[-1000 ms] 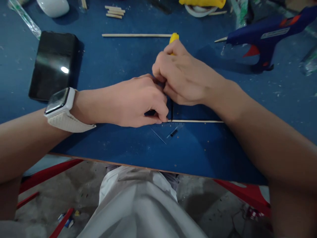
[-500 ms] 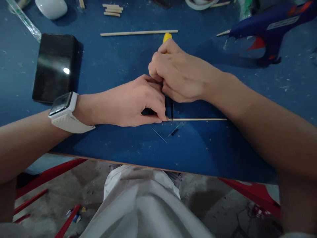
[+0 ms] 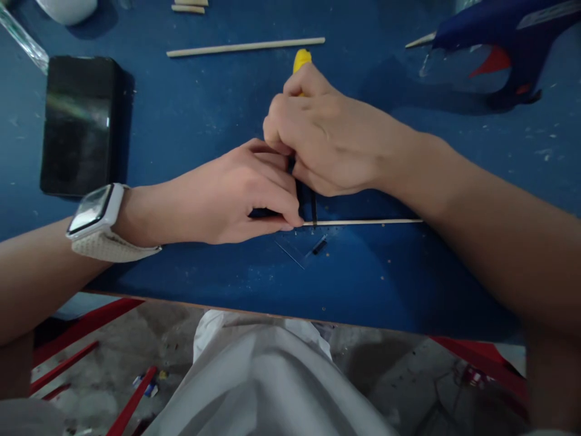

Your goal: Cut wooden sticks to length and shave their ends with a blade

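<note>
A thin wooden stick [image 3: 367, 222] lies on the blue table near its front edge. My left hand [image 3: 254, 191] pinches its left end between thumb and finger, pressing it to the tabletop. My right hand [image 3: 331, 133] is wrapped round a yellow-handled utility knife [image 3: 302, 60], whose dark blade points down and meets the stick just right of my left fingertips. Both hands touch or nearly touch each other. Most of the knife's handle is hidden by my right fingers. Below the stick lies a small dark scrap [image 3: 319, 246].
Another wooden stick [image 3: 245, 47] lies farther back, with short cut pieces [image 3: 188, 9] behind it. A black box-like object [image 3: 79, 124] sits at left, near a white rounded object [image 3: 68, 7]. A blue glue gun [image 3: 481, 48] with a red trigger rests at back right.
The view has shifted slightly, so objects at the back sit higher in the picture. Both hands keep their grips, and the blade stays at nearly the same spot on the stick.
</note>
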The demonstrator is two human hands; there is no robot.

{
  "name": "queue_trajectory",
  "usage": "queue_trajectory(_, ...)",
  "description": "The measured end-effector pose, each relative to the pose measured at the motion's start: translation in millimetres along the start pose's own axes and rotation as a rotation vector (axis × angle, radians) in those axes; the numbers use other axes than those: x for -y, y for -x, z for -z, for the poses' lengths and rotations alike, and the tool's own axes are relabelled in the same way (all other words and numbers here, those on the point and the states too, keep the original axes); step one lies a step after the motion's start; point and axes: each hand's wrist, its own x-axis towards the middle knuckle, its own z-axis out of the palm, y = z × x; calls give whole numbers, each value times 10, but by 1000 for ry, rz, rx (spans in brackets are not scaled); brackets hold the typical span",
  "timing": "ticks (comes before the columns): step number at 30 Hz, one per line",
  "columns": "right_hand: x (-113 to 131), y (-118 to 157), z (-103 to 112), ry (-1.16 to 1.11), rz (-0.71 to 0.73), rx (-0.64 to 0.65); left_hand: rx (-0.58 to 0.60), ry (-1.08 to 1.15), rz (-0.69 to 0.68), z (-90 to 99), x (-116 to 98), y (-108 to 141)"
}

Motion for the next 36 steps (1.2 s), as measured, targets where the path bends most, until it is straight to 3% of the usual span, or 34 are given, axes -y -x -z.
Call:
queue_trajectory(4,28,-34,34,15,-54,53,16,-14,25,8,-18,10)
queue_trajectory(9,29,-31,41,62,38,24,-10,-25,-7,16,-10,6)
queue_trajectory(19,-4,-4,20,118,40,39,7,-15,3,-4,-6,-19)
queue_trajectory(25,-42,48,27,63,4,-48,37,-33,29,12,-10,-12)
queue_trajectory(31,55,76,106,-55,-156,-20,21,-17,29,-2,0,6)
queue_trajectory(36,48,77,79,-90,-76,6,2,-10,0,0,9,28)
